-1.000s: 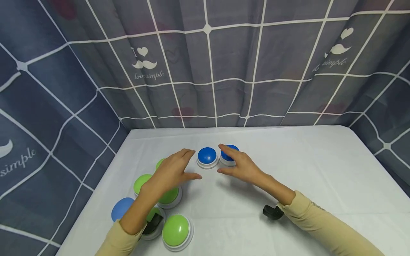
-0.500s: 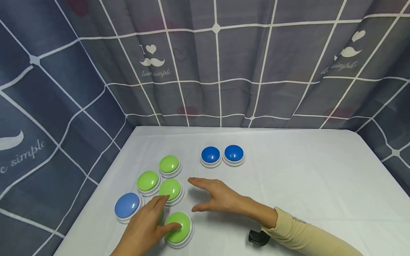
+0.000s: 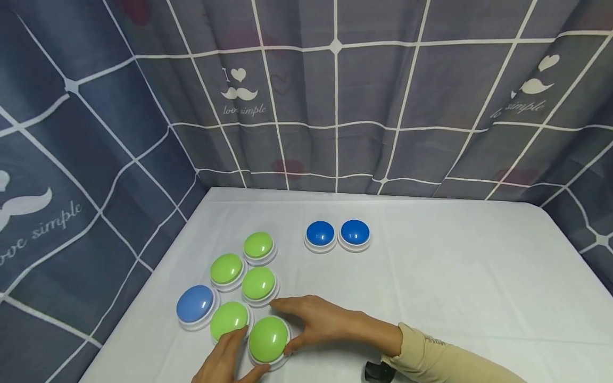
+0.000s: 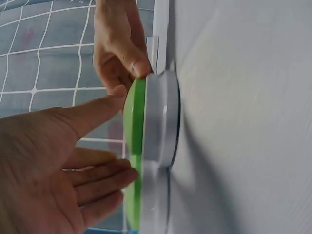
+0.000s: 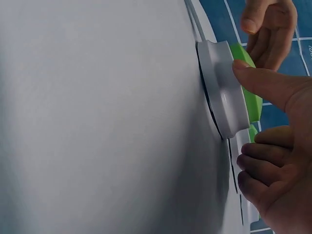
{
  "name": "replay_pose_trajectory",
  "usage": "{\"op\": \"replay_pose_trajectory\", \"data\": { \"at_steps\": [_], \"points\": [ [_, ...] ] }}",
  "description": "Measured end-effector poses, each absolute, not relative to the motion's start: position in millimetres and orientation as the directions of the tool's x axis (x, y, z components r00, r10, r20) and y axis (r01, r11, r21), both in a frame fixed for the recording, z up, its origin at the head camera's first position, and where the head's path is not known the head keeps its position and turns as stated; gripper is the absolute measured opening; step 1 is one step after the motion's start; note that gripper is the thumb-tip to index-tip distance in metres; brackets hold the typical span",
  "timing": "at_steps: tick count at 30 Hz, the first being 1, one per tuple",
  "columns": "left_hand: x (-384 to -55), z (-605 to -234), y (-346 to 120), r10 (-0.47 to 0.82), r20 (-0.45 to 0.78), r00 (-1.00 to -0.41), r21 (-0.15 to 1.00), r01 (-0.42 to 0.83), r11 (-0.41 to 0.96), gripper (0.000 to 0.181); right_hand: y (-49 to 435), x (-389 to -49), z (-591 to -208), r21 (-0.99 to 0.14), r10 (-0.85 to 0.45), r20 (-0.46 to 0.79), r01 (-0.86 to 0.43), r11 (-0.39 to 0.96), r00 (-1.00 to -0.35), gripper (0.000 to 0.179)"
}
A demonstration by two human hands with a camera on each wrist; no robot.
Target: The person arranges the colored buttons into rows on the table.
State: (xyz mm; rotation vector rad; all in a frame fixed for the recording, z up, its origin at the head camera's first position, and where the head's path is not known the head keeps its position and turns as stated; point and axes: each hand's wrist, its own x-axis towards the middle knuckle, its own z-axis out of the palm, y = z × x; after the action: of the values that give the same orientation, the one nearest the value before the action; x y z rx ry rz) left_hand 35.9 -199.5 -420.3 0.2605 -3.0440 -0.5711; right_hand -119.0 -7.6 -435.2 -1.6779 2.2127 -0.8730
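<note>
Both hands are at the nearest push button [image 3: 268, 339], which has a green dome on a round white base. My right hand [image 3: 325, 322] is at its right side; in the right wrist view its straight thumb [image 5: 263, 83] lies at the button's rim. On the left, my left hand [image 3: 222, 361] has its fingertips between this button and a second green button [image 3: 229, 319], its thumb near the front rim. The left wrist view shows that hand's fingers [image 4: 105, 178] extended beside the green domes. Three more green buttons stand behind, one of them [image 3: 258, 283] by the right fingertips.
A lighter blue button [image 3: 195, 304] stands left of the green group. Two dark blue buttons, one left [image 3: 320, 233] and one right [image 3: 355, 232], sit side by side farther back on the white tablecloth [image 3: 455, 266]. A grey checked curtain [image 3: 364, 96] encloses the back and sides.
Both hands have come back from the dark blue buttons toward the nearest green button. The left hand moved down and the right hand down and left. The head view has shifted slightly.
</note>
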Motion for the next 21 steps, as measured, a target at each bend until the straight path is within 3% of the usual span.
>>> {"op": "replay_pose_trajectory", "data": {
  "at_steps": [3, 7, 15, 21],
  "points": [
    [40, -432, -192, -0.142, 0.146, -0.979, 0.353, -0.083, 0.932, 0.088, -8, -118, -437, -0.586, -0.937, 0.162, -0.794, 0.161, -0.309, 0.085],
    [43, -446, -184, -0.112, 0.365, -0.924, 0.322, 0.012, 0.947, 0.086, -8, -117, -438, -0.597, -0.947, 0.141, -0.788, 0.152, -0.289, 0.084],
    [44, -451, -183, -0.13, 0.303, -0.944, 0.312, -0.031, 0.949, 0.081, -9, -114, -438, -0.629, -0.951, 0.115, -0.762, 0.154, -0.288, 0.081],
    [42, -456, -187, -0.095, 0.412, -0.906, 0.265, 0.02, 0.964, 0.08, -11, -113, -439, -0.659, -0.95, 0.133, -0.741, 0.128, -0.283, 0.079]
  ]
}}
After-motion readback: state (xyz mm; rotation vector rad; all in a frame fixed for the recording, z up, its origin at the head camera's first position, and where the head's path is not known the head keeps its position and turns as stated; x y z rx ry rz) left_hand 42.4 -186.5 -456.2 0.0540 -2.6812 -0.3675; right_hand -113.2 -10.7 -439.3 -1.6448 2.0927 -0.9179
